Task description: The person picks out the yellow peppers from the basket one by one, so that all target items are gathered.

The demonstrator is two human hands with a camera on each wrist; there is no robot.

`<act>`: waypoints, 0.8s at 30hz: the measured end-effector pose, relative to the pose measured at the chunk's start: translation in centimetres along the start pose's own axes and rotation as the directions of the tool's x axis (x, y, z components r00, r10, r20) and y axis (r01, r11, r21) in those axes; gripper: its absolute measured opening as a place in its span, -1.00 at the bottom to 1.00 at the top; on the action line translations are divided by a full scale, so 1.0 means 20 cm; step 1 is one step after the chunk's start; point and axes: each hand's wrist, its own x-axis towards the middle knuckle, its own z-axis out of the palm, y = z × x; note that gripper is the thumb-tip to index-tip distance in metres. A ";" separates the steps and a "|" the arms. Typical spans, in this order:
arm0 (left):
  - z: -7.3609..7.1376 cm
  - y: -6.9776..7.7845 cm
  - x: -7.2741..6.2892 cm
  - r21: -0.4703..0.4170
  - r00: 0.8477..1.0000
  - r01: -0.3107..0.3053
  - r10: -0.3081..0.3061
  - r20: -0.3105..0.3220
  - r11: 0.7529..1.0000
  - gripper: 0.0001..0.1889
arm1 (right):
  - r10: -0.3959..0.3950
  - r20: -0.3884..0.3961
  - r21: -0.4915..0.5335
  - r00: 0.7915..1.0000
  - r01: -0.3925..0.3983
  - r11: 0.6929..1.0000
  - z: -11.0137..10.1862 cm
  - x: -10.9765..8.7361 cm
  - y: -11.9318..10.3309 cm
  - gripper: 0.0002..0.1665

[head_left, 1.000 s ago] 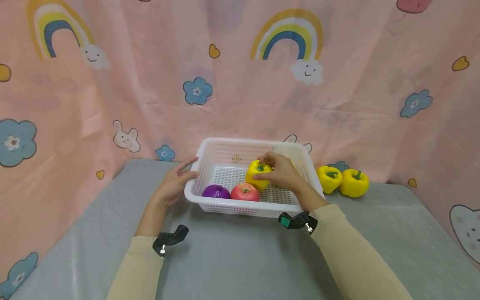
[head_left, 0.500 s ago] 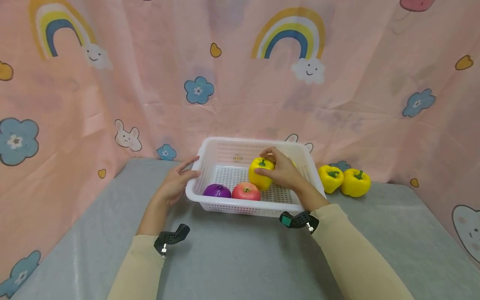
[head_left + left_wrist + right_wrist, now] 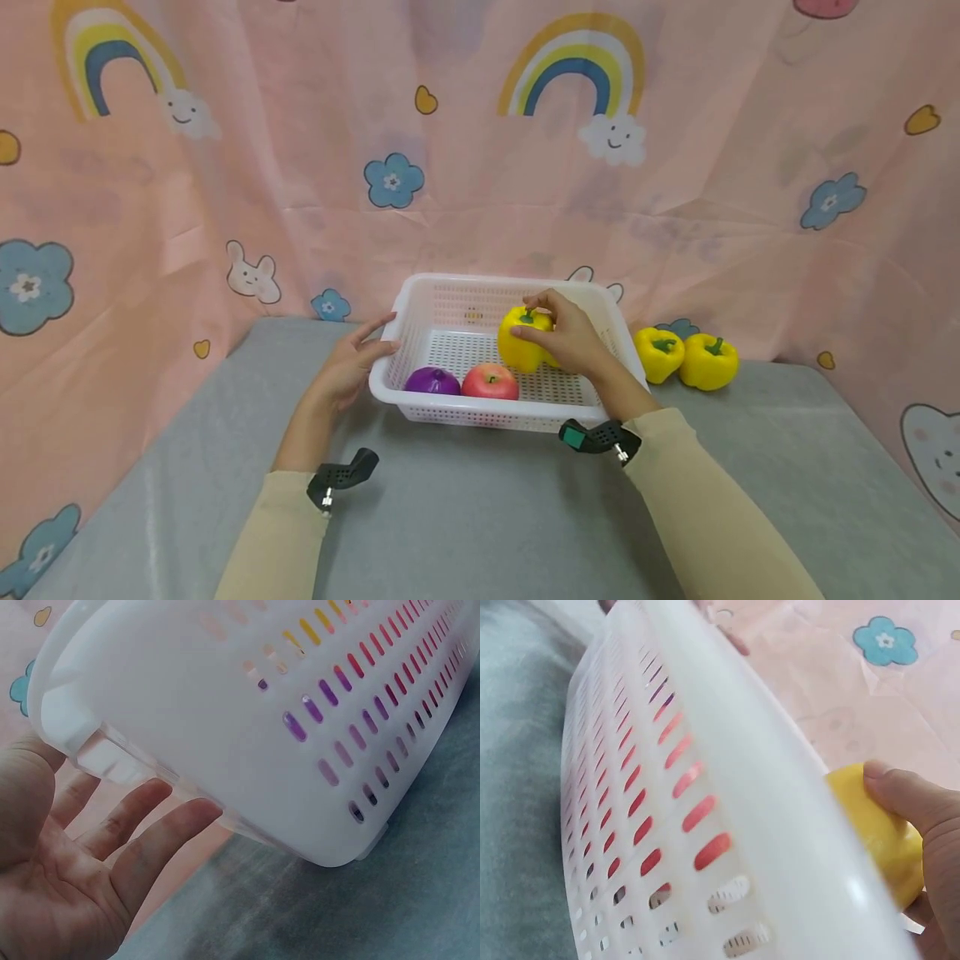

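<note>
In the head view, a white plastic basket (image 3: 480, 413) with perforated walls stands on the table. My left hand (image 3: 348, 364) holds its left rim; in the left wrist view, the fingers (image 3: 161, 844) touch the outer wall below the rim. Inside the basket, my right hand (image 3: 566, 335) grips a yellow bell pepper (image 3: 517, 350) between thumb and fingers, its green stem upward. The right wrist view shows the pepper above the basket's near rim. A bit of yellow shows below the hand, mostly hidden. A purple onion (image 3: 432, 381) and a red apple (image 3: 490, 382) lie along the near wall.
Two yellow bell peppers stand side by side right of the basket: one nearer it (image 3: 658, 356) and one farther right (image 3: 708, 362). Grey cloth covers the table (image 3: 465, 508). A pink printed curtain (image 3: 480, 233) hangs close behind the basket.
My right hand has moved the yellow bell pepper slightly up and to the right inside the basket. The left hand keeps its place on the rim.
</note>
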 end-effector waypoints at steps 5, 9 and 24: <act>-0.01 -0.01 0.01 0.003 1.000 0.005 -0.005 -0.003 1.000 -0.33 | 0.003 -0.045 0.047 0.999 -0.001 0.999 -0.03 0.00 -0.02 -0.48; 0.00 0.00 0.01 -0.003 1.000 0.006 -0.006 -0.008 1.000 -0.33 | -0.017 -0.086 0.071 0.996 0.023 0.997 -0.07 -0.01 -0.03 -0.48; 0.00 0.00 0.01 -0.005 1.000 -0.005 0.005 -0.001 1.000 -0.33 | -0.180 -0.139 0.068 0.974 0.191 0.979 -0.26 -0.13 -0.14 -0.54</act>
